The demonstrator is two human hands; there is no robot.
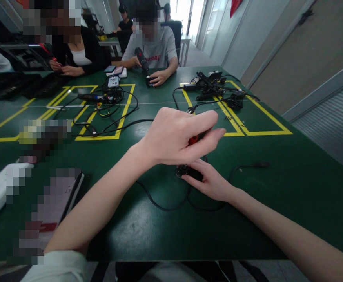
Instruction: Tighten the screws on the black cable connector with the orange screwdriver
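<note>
My left hand [178,135], at the middle of the table, has its fingers wrapped round a black tool with a red part [193,140]. Most of that tool is hidden behind the hand, so its exact kind does not show. Just below and nearer to me, my right hand [212,182] grips a small black block-shaped device [195,173] on the green table [124,231]. Only part of this device shows between the thumb and fingers. A thin black cable [159,208] loops over the table beneath my right hand.
Tangled black cables [109,96] and a heap of black adapters [211,86] lie by yellow tape outlines. At left are a white case [0,192] and a flat phone-like box [68,192]. Opposite, a co-worker [156,43] holds a black power tool [142,58] over a black block.
</note>
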